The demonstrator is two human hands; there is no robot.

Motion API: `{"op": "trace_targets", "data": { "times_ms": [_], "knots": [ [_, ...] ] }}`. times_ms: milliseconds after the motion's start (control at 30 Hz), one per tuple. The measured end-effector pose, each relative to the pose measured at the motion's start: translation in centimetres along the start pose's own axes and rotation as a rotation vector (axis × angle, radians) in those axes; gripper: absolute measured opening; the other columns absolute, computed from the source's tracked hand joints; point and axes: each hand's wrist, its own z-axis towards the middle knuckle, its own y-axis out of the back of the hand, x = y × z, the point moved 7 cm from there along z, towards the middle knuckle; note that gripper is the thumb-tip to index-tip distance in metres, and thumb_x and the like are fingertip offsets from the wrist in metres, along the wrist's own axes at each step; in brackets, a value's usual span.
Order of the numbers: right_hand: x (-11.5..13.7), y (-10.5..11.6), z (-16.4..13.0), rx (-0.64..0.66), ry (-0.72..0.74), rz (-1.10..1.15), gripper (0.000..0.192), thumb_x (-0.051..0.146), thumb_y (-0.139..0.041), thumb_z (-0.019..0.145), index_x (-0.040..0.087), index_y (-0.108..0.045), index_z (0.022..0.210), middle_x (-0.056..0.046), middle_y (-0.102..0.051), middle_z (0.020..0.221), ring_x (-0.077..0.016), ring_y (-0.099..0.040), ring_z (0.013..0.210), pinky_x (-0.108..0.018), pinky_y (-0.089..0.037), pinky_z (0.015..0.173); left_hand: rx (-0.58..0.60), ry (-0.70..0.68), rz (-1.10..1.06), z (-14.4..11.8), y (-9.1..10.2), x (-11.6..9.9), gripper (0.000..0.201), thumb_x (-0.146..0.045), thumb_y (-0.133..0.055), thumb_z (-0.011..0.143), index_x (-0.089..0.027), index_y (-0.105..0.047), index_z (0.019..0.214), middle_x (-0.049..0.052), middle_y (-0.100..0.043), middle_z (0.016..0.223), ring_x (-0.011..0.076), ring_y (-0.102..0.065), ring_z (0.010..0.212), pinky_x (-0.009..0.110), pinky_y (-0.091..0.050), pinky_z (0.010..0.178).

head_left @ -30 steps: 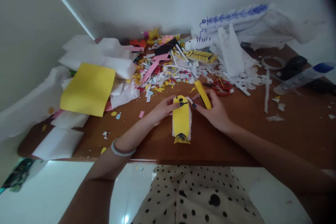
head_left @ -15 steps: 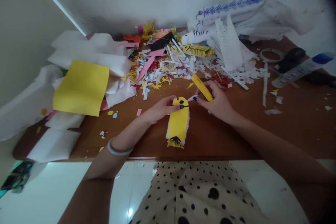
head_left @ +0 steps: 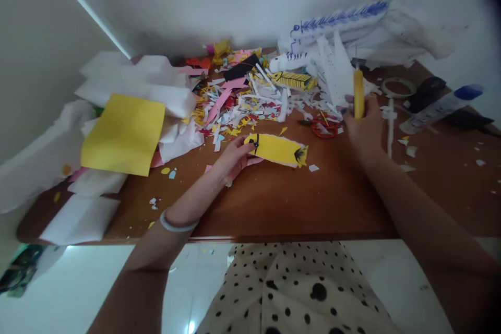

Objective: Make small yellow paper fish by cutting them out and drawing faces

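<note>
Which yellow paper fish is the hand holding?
The plain yellow fish with the black tail, in the left hand. The striped one lies untouched among the scraps behind.

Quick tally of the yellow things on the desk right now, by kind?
Yellow paper sheet: 1
Plain yellow paper figure, held by left hand: 1
Striped yellow paper figure: 1
Yellow-handled tool in right hand: 1
Total: 4, small scraps not counted.
</note>
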Motion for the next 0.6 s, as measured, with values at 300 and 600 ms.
{"op": "trace_targets", "data": {
  "times_ms": [300, 600],
  "knots": [
    [3.2, -6.9, -6.7, 0.646, -0.201, 0.354, 0.026, 0.04, -0.073, 0.074, 0.025, -0.057, 0.089, -0.003, -0.071, 0.102, -0.0228, -0.067, 0.103, -0.044, -0.054, 0.095, 0.047, -0.068, 0.0, -0.1, -0.4, -0.4, 0.044, -0.022, -0.078, 0.066, -0.018, -0.063, 0.107, 0.005, -0.068, 0.108, 0.0196, -0.067, 0.096, 0.041, -0.055, 0.093],
    [2.2, -7.0, -7.1, 0.65, -0.309, 0.342, 0.038, 0.033, -0.08, 0.061, 0.024, -0.053, 0.087, -0.002, -0.066, 0.096, -0.021, -0.064, 0.095, -0.042, -0.056, 0.089, 0.008, -0.196, 0.215, -0.2, -0.3, -0.8, 0.042, -0.025, -0.081, 0.065, -0.02, -0.064, 0.104, 0.004, -0.062, 0.114, 0.0157, -0.063, 0.093, 0.026, -0.056, 0.074]
  ]
}}
